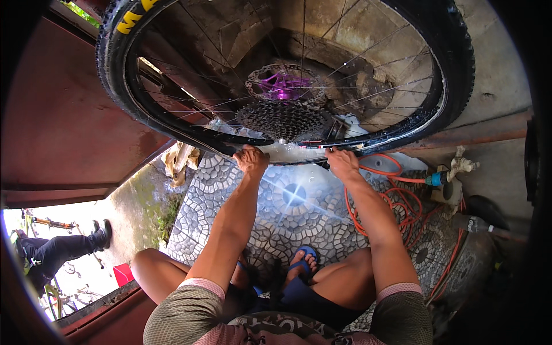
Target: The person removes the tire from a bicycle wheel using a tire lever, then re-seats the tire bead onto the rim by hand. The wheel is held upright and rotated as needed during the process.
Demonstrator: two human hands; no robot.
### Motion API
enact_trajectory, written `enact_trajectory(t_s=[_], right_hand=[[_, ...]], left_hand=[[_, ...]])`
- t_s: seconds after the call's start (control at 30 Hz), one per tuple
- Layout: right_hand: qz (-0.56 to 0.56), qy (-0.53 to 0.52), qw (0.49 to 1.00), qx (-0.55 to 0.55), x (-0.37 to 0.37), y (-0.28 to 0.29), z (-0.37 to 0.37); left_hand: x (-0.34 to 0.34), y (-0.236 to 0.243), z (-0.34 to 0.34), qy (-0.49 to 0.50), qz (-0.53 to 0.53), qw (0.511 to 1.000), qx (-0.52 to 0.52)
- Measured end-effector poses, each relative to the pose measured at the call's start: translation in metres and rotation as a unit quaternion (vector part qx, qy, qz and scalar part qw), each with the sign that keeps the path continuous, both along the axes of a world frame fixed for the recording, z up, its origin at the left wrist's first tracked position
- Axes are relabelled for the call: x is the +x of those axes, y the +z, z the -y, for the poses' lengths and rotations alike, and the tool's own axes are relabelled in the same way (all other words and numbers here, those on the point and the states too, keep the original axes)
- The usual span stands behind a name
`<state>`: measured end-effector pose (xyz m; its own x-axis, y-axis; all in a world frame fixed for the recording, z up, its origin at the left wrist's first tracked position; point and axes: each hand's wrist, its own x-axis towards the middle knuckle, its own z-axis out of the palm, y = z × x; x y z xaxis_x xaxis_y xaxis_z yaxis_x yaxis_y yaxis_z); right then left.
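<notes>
Above our knees, over the wet patterned floor [230,190], we hold a bicycle wheel [282,75] upright by its lower rim. Our left hand [251,159] is closed on the black tyre, and our right hand [343,163] grips it just beside. Its cassette [284,119] faces us, with an orange hose [397,201] coiled to the right.

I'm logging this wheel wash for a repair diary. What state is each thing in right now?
Bicycle wheel: upright, off the bike, tyre on, wet.
Cassette: mounted on the hub, facing the camera.
Left hand: gripping the lower rim.
Right hand: gripping the lower rim.
Orange hose: coiled loosely on the tiles.
Tiled floor: wet, glinting.
</notes>
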<state>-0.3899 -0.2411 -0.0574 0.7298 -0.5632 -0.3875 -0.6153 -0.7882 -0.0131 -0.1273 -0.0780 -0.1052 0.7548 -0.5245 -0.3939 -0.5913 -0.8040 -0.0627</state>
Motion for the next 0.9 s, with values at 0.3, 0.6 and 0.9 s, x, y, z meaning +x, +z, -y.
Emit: enact_trajectory(t_s=[0.3,0.6,0.9], right_hand=[[0.002,-0.007,1.000,0.000,0.005,-0.002,-0.004],[-0.020,-0.054,0.997,0.047,0.004,-0.007,-0.004],[-0.020,-0.053,0.997,0.056,0.001,-0.010,0.001]], left_hand=[[-0.001,-0.010,0.014,-0.021,0.012,0.999,0.022],[-0.063,-0.007,0.039,-0.025,-0.153,0.987,-0.040],[-0.100,-0.016,0.030,-0.128,-0.031,0.964,-0.233]])
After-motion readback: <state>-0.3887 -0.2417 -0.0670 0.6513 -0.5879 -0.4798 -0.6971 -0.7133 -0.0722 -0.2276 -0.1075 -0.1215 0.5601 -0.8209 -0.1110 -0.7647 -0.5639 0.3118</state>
